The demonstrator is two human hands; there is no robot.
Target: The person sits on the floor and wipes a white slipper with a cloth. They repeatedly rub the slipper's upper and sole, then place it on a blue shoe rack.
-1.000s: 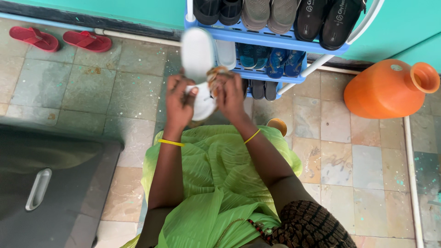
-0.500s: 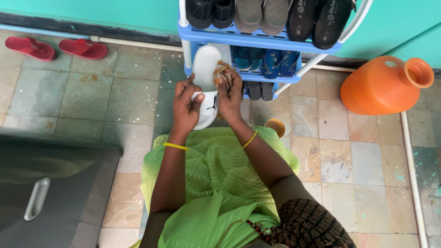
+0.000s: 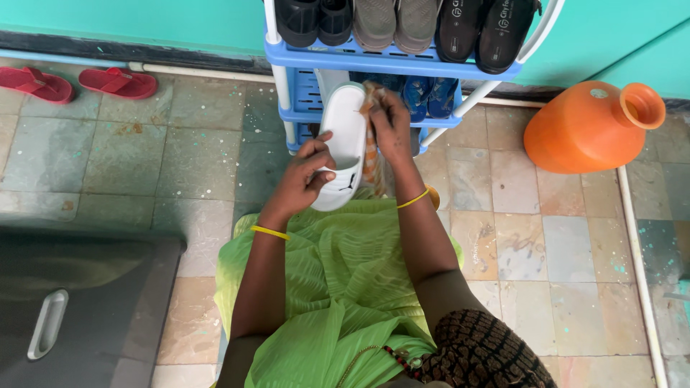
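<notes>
My left hand [image 3: 305, 178] grips a white slide sandal [image 3: 343, 140] by its strap end and holds it upright in front of me. With my right hand [image 3: 390, 127] I press a brown-and-white striped cloth [image 3: 371, 154] against the sandal's right edge; the cloth hangs down below the hand. Both wrists wear thin yellow bands. Green fabric [image 3: 338, 280] covers my lap below the hands.
A blue shoe rack [image 3: 392, 63] with several dark and grey sandals stands just beyond the hands, against a teal wall. An orange plastic jug [image 3: 586, 129] lies on the tiled floor at right. Red flip-flops [image 3: 75, 81] rest at far left. A dark case with a handle [image 3: 79, 309] sits lower left.
The sandal has shifted right and upright. My right hand with the cloth has moved up along its edge, towards the toe. The view has drifted slightly.
</notes>
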